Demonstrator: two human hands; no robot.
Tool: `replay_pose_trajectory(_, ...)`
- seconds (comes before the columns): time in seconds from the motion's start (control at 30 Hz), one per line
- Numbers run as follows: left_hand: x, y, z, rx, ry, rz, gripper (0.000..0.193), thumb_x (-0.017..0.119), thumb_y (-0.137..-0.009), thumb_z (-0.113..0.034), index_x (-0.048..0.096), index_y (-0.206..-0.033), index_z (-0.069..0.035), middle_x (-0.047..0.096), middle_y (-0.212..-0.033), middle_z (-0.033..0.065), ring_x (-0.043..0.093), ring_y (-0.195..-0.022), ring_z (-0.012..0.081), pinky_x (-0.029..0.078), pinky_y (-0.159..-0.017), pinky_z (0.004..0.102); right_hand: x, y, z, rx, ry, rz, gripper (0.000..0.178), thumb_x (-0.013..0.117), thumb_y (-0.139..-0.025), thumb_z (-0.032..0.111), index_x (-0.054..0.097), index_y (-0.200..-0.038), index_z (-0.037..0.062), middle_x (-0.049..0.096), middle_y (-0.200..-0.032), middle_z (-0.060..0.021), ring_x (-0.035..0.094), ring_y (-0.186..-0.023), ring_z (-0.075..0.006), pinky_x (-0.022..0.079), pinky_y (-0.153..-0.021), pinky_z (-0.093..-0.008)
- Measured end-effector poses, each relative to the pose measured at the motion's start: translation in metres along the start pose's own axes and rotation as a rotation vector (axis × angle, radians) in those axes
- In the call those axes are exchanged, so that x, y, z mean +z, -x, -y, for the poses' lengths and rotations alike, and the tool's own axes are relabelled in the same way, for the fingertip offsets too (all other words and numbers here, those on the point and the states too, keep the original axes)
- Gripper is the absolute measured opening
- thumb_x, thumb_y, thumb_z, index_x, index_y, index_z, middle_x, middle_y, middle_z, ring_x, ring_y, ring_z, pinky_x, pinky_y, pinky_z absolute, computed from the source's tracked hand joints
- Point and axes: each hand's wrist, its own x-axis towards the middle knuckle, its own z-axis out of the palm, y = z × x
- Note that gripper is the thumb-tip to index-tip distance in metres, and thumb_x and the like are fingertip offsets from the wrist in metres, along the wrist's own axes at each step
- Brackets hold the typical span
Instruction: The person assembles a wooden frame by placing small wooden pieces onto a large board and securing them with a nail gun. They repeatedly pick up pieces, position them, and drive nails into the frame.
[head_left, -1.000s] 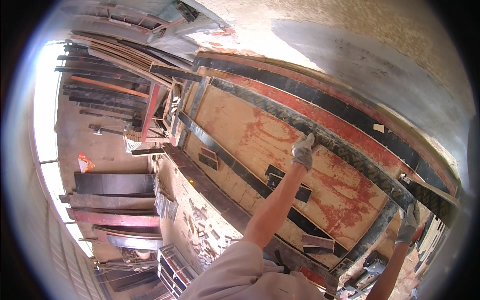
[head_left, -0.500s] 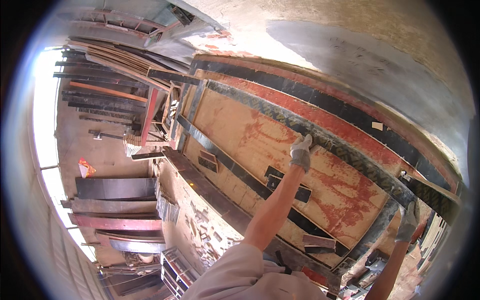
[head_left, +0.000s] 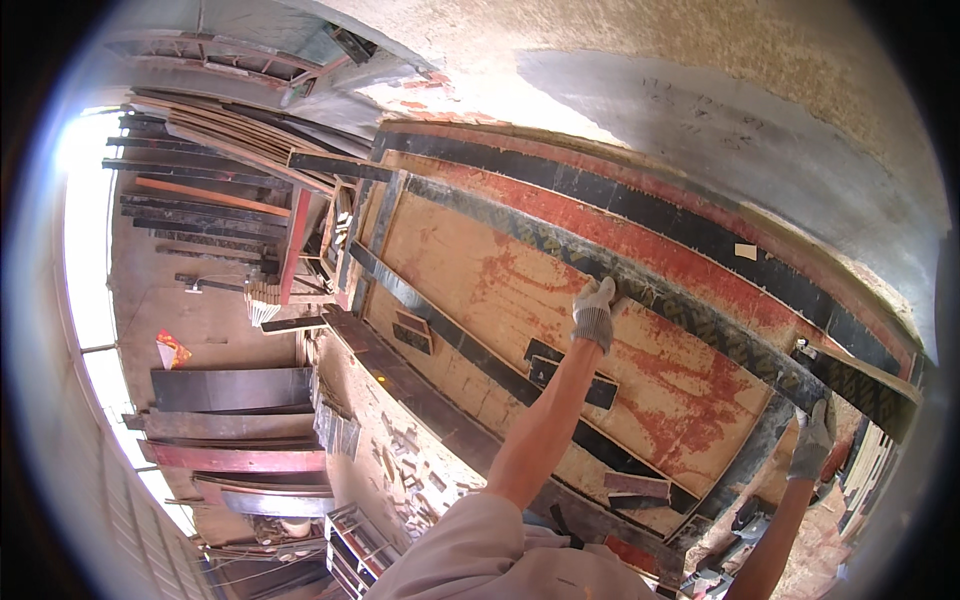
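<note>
Fingers [head_left: 600,293] of gloved left hand [head_left: 594,312] grip worn, red-stained formwork panel [head_left: 560,310] w/ black battens.

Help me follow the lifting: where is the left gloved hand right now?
In the head view, the left hand is centre-frame, gripping the dark top rail of the red-stained wooden panel.

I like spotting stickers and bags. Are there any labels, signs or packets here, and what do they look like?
Small label: pale, rectangular, stuck on the red band of the big panel, upper right.
Packet or bag: orange and yellow, crumpled, against the wall at far left.
No signs or screens show.
</note>
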Motion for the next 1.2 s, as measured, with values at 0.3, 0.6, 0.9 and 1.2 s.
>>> replay_pose_trajectory(0.3,0.003,0.005,-0.007,-0.035,-0.055,-0.011,0.013,0.068,-0.104,-0.014,0.065,-0.104,-0.001,0.067,-0.104,0.0068,0.068,-0.091,0.021,0.069,-0.081,0.0372,0.003,0.003,-0.003,0.002,0.057,-0.004,0.041,0.068,-0.105,0.025,0.065,-0.138,-0.0011,0.068,-0.13,-0.0082,0.065,-0.109,-0.0163,0.058,-0.089,-0.0278)
replay_pose_trajectory(0.6,0.008,0.015,-0.009,-0.033,-0.002,0.006,0.014,0.066,-0.104,-0.014,0.064,-0.107,-0.001,0.068,-0.104,0.0071,0.069,-0.092,0.0219,0.068,-0.082,0.0373,0.002,0.004,-0.004,-0.02,0.073,0.025,0.042,0.068,-0.105,0.025,0.065,-0.138,0.0006,0.067,-0.132,-0.0083,0.065,-0.111,-0.0162,0.058,-0.09,-0.0286)
replay_pose_trajectory(0.9,0.01,0.014,-0.011,-0.033,-0.027,0.005,0.016,0.066,-0.105,-0.014,0.064,-0.11,0.0,0.067,-0.103,0.0069,0.069,-0.093,0.0224,0.069,-0.08,0.0372,0.0,-0.001,-0.008,-0.025,0.052,0.024,0.042,0.07,-0.104,0.026,0.065,-0.137,0.0004,0.066,-0.133,-0.0079,0.064,-0.112,-0.0156,0.058,-0.091,-0.028)
replay_pose_trajectory(1.2,0.011,0.009,-0.009,-0.014,-0.018,-0.018,0.018,0.067,-0.103,-0.013,0.06,-0.089,-0.005,0.066,-0.095,0.0038,0.068,-0.086,0.0168,0.069,-0.078,0.0352,-0.008,-0.008,-0.013,-0.036,0.059,0.033,0.039,0.07,-0.104,0.022,0.066,-0.136,-0.0001,0.067,-0.133,-0.0078,0.065,-0.111,-0.0161,0.059,-0.09,-0.0288)
